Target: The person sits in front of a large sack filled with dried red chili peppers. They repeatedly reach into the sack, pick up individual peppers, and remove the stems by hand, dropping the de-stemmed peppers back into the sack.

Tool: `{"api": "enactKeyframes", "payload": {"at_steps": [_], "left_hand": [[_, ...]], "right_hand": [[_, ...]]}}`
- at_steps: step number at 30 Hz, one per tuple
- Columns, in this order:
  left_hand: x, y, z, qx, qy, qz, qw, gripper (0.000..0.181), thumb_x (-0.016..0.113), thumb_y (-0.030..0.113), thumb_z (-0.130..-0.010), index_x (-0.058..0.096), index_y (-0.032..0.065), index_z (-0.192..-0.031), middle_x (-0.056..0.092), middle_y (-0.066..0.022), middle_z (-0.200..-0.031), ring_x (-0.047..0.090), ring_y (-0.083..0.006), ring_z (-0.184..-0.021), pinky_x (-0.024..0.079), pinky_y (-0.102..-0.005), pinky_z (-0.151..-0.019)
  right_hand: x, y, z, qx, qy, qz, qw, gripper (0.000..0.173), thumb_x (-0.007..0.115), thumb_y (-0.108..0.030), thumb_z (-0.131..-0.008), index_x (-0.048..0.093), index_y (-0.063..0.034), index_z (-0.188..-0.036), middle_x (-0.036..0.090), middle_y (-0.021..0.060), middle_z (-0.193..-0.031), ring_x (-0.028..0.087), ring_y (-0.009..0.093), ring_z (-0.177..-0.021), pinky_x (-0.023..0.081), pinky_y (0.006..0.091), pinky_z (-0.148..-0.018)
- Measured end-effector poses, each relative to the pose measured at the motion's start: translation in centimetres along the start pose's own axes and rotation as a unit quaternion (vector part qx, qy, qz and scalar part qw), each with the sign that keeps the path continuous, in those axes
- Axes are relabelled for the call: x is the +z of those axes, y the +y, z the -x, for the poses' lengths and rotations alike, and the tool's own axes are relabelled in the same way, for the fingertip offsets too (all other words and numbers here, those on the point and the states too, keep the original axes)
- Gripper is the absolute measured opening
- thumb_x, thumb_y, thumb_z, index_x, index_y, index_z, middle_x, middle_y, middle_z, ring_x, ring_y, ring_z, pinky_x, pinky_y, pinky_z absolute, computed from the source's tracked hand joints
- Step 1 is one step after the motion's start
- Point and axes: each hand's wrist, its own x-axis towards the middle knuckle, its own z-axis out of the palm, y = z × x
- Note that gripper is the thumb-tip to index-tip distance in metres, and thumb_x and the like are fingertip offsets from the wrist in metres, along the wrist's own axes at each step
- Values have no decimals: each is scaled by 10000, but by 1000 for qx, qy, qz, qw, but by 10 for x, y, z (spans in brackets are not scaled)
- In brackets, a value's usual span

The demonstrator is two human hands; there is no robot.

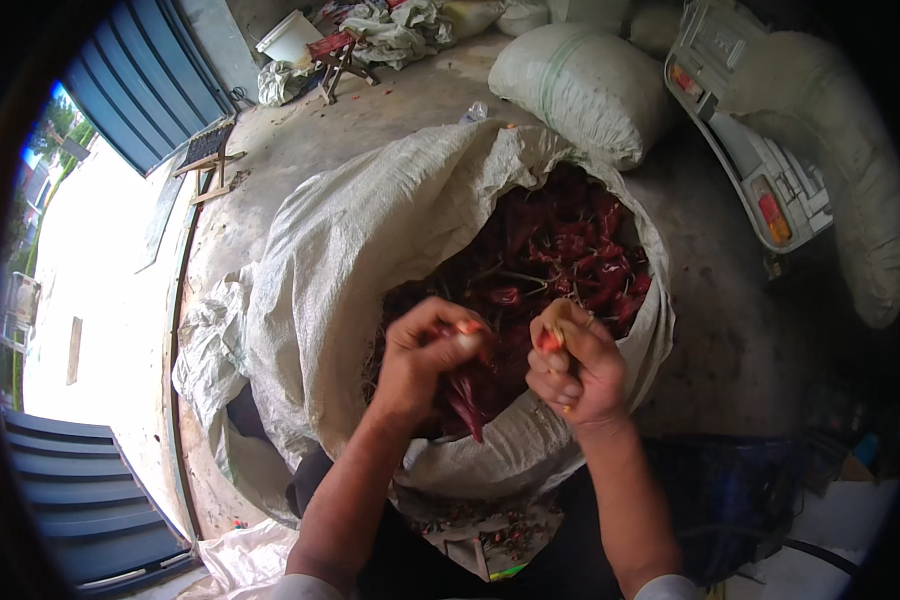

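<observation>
My left hand (418,354) grips a long dark-red dried chili pepper (465,405); its torn, orange-red upper end shows at my thumb and its tip hangs down. In my right hand (586,367) is a small orange-red pepper piece (550,340), pinched between thumb and forefinger, with a pale yellowish part beside it. The two hands are apart, above the mouth of a large white woven sack (345,217). Inside the sack lie many dark-red dried peppers (570,247), several with thin stalks. Motion blurs the fingers of my left hand.
A full white woven sack (577,86) stands beyond the open one. At right is a white vehicle tail (787,172) with lamps, partly covered by another sack (847,150). Low folding stools (337,64) and a white bucket (289,37) stand farther back, near blue doors (150,82).
</observation>
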Motion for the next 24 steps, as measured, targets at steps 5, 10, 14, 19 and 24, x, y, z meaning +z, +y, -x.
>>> {"api": "enactKeyframes", "payload": {"at_steps": [5, 10, 14, 19, 24], "left_hand": [[-31, 26, -1, 34, 97, 21, 994, 118, 652, 97, -900, 596, 50, -993, 654, -84, -946, 645, -181, -862, 563, -394, -900], [-36, 56, 22, 64, 16, 128, 990, 178, 707, 122, -888, 624, 39, -1022, 687, -80, -947, 657, -159, -858, 522, -292, -823], [-98, 112, 87, 168, 199, 30, 965, 214, 635, 206, -931, 591, 32, -1048, 640, -109, -958, 696, -233, -815, 578, -363, -743], [-232, 100, 168, 144, 392, 76, 905, 191, 587, 227, -988, 555, 49, -1048, 644, -117, -799, 706, -283, -704, 606, -410, -625], [-396, -2, 204, 2, 632, -181, 754, 251, 716, 249, -906, 702, 25, -1019, 721, -109, -878, 704, -221, -765, 560, -349, -698]], "right_hand": [[20, 3, 8, 198, -107, 273, 935, 154, 631, -195, -943, 621, -42, -933, 547, -34, -661, 427, 21, -496, 316, 205, -437], [15, 16, 6, 173, -8, 305, 937, 129, 622, -179, -940, 582, -62, -976, 571, -7, -694, 442, 34, -493, 346, 203, -443], [8, 24, 2, 110, 42, 231, 966, 133, 615, -136, -915, 557, -63, -1011, 690, 109, -854, 448, 30, -472, 352, 165, -433], [5, 25, 7, 93, 68, 209, 971, 253, 563, -105, -935, 608, 30, -1144, 668, 114, -825, 432, 26, -450, 336, 176, -409], [-8, 23, 12, 75, 48, 208, 974, 181, 528, -82, -960, 633, 43, -1038, 659, 134, -809, 436, 34, -447, 352, 186, -405]]}}
